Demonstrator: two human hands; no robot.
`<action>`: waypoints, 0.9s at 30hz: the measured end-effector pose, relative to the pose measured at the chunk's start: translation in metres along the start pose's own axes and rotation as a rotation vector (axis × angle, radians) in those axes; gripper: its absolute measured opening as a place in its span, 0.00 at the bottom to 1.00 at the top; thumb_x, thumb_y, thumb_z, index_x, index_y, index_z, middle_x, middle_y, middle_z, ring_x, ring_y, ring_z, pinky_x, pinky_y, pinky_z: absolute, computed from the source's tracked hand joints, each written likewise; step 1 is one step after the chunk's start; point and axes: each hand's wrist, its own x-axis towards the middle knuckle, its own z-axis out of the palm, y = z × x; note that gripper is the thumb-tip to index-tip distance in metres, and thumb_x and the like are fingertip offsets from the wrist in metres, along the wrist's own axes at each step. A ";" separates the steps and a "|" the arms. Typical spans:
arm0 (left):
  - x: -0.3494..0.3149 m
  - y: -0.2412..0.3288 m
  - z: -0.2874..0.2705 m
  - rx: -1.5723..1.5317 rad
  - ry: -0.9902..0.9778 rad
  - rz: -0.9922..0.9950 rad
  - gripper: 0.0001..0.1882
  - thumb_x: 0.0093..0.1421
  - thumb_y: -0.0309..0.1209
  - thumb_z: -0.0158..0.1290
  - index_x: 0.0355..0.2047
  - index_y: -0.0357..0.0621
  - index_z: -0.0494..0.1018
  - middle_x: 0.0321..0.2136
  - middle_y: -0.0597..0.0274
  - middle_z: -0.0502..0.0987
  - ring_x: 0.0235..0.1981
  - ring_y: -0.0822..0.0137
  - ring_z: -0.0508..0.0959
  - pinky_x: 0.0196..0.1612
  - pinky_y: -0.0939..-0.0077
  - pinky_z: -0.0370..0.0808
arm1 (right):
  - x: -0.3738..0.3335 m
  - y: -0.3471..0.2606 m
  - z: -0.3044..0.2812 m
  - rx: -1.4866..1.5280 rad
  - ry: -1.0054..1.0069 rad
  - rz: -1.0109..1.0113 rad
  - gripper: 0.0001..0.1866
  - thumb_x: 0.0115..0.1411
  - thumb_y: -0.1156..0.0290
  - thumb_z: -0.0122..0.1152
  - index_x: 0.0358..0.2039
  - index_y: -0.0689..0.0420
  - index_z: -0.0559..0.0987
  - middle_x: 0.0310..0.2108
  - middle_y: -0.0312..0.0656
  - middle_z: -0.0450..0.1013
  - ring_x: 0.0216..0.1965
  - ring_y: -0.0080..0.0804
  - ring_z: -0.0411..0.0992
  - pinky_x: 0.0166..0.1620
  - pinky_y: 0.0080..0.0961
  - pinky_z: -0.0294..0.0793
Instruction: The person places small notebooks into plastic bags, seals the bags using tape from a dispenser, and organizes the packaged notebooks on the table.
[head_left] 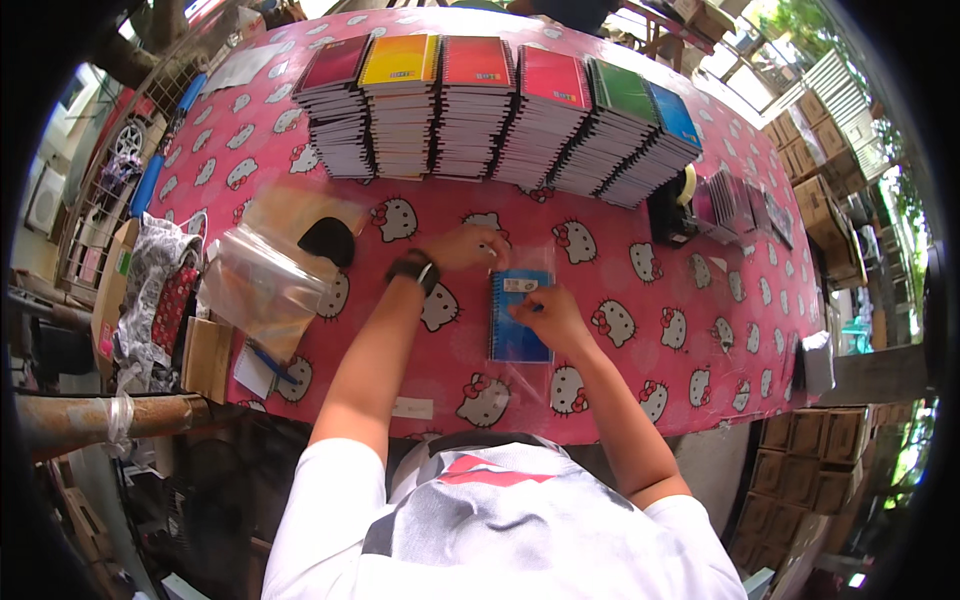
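Observation:
A blue spiral notebook point(520, 333) with a small white label lies flat in front of me. Clear plastic point(527, 258) surrounds it and reaches past its top and bottom edges. My left hand point(474, 247), with a dark band on the wrist, is curled at the upper left corner of the plastic; its fingertips are pinched, on what I cannot make out. Over the notebook's right half, my right hand point(556, 318) has thumb and forefinger pressed together. Whether film is caught between them is too small to see.
Tall notebook stacks point(470, 110) line the table's far side. A tape dispenser point(676, 205) and dark packs point(728, 205) stand at right. Clear plastic sleeves point(265, 275) with a black pad point(327, 241) lie at left, near a blue pen point(274, 366). Cartons point(808, 440) are piled beyond the table.

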 end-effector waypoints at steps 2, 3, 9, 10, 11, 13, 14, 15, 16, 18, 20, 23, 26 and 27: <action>0.024 0.001 -0.007 -0.154 0.047 -0.191 0.17 0.49 0.33 0.58 0.40 0.42 0.73 0.38 0.57 0.74 0.45 0.62 0.71 0.46 0.70 0.68 | 0.001 0.001 0.000 0.012 -0.015 -0.019 0.13 0.47 0.64 0.63 0.21 0.63 0.78 0.19 0.48 0.71 0.21 0.36 0.70 0.27 0.31 0.66; 0.035 0.004 -0.008 -0.228 0.052 -0.283 0.16 0.50 0.33 0.58 0.39 0.42 0.73 0.37 0.58 0.74 0.45 0.61 0.71 0.46 0.69 0.68 | 0.001 0.003 -0.002 0.030 -0.031 0.019 0.13 0.47 0.64 0.63 0.21 0.63 0.78 0.19 0.48 0.71 0.21 0.36 0.70 0.27 0.30 0.66; -0.038 0.012 0.080 0.362 0.897 0.191 0.15 0.52 0.24 0.49 0.42 0.41 0.71 0.44 0.55 0.72 0.49 0.54 0.68 0.50 0.63 0.64 | 0.001 0.003 -0.017 0.141 -0.151 0.100 0.08 0.46 0.70 0.63 0.22 0.63 0.78 0.21 0.46 0.72 0.26 0.35 0.71 0.31 0.28 0.67; -0.061 0.009 0.099 0.421 0.763 0.213 0.18 0.52 0.25 0.48 0.45 0.42 0.70 0.47 0.55 0.70 0.52 0.53 0.66 0.52 0.60 0.62 | 0.001 -0.002 -0.016 0.151 -0.215 0.144 0.07 0.45 0.72 0.63 0.23 0.62 0.78 0.23 0.46 0.73 0.29 0.36 0.71 0.33 0.28 0.68; -0.064 0.016 0.110 0.421 0.676 0.177 0.19 0.52 0.27 0.48 0.47 0.42 0.69 0.49 0.54 0.68 0.54 0.53 0.64 0.53 0.58 0.60 | -0.005 0.003 -0.018 0.085 -0.201 0.009 0.08 0.44 0.72 0.64 0.25 0.61 0.78 0.27 0.46 0.73 0.34 0.37 0.70 0.36 0.29 0.68; -0.072 0.035 0.121 0.434 0.521 0.093 0.21 0.53 0.29 0.47 0.50 0.43 0.67 0.53 0.53 0.64 0.58 0.53 0.59 0.55 0.54 0.57 | -0.011 0.014 -0.019 -0.042 -0.186 -0.286 0.12 0.42 0.72 0.65 0.30 0.59 0.79 0.36 0.45 0.74 0.46 0.41 0.67 0.43 0.29 0.67; -0.072 0.034 0.119 0.460 0.470 0.094 0.23 0.53 0.31 0.47 0.52 0.42 0.65 0.55 0.52 0.61 0.60 0.53 0.56 0.56 0.52 0.55 | -0.016 0.017 -0.021 -0.164 -0.261 -0.305 0.18 0.41 0.71 0.66 0.35 0.58 0.77 0.41 0.45 0.71 0.50 0.43 0.62 0.47 0.33 0.64; -0.070 0.033 0.111 0.495 0.427 0.101 0.25 0.54 0.32 0.47 0.54 0.42 0.63 0.57 0.51 0.59 0.61 0.52 0.53 0.57 0.50 0.52 | -0.018 0.014 -0.026 -0.289 -0.331 -0.335 0.24 0.39 0.69 0.67 0.41 0.56 0.75 0.46 0.45 0.68 0.55 0.46 0.57 0.51 0.36 0.61; -0.069 0.032 0.107 0.530 0.382 0.108 0.28 0.54 0.34 0.47 0.55 0.42 0.61 0.58 0.50 0.56 0.62 0.52 0.51 0.58 0.48 0.50 | -0.020 0.011 -0.029 -0.415 -0.401 -0.363 0.30 0.38 0.68 0.69 0.46 0.55 0.73 0.52 0.45 0.65 0.59 0.49 0.53 0.55 0.40 0.58; -0.067 0.032 0.107 0.525 0.434 0.063 0.32 0.54 0.36 0.47 0.58 0.40 0.56 0.60 0.49 0.52 0.63 0.49 0.48 0.59 0.44 0.45 | -0.024 0.006 -0.033 -0.462 -0.233 -0.233 0.41 0.37 0.61 0.70 0.54 0.53 0.65 0.58 0.46 0.57 0.62 0.51 0.46 0.58 0.49 0.50; -0.062 0.029 0.106 0.540 0.435 0.045 0.35 0.54 0.38 0.47 0.60 0.39 0.51 0.62 0.49 0.49 0.64 0.48 0.45 0.60 0.42 0.41 | -0.023 0.013 -0.035 -0.462 -0.166 -0.148 0.50 0.36 0.54 0.71 0.60 0.52 0.58 0.62 0.46 0.50 0.65 0.53 0.39 0.60 0.55 0.42; -0.057 0.021 0.112 0.516 0.370 0.049 0.37 0.55 0.39 0.47 0.61 0.37 0.47 0.63 0.49 0.44 0.65 0.46 0.41 0.60 0.39 0.36 | -0.023 0.034 -0.029 -0.408 -0.215 -0.091 0.57 0.36 0.45 0.69 0.63 0.50 0.51 0.65 0.45 0.42 0.66 0.53 0.32 0.60 0.60 0.34; -0.054 0.022 0.118 0.389 0.370 0.056 0.36 0.57 0.39 0.45 0.62 0.37 0.47 0.64 0.50 0.41 0.65 0.45 0.39 0.59 0.37 0.34 | -0.022 0.035 -0.021 -0.389 -0.226 -0.071 0.57 0.35 0.41 0.68 0.63 0.48 0.52 0.66 0.46 0.39 0.66 0.55 0.30 0.60 0.60 0.33; -0.053 0.023 0.118 0.362 0.381 0.066 0.35 0.57 0.39 0.44 0.62 0.37 0.47 0.64 0.50 0.41 0.65 0.45 0.39 0.59 0.37 0.34 | -0.020 0.033 -0.018 -0.375 -0.214 -0.070 0.57 0.35 0.41 0.68 0.63 0.48 0.52 0.66 0.46 0.38 0.66 0.55 0.30 0.60 0.60 0.34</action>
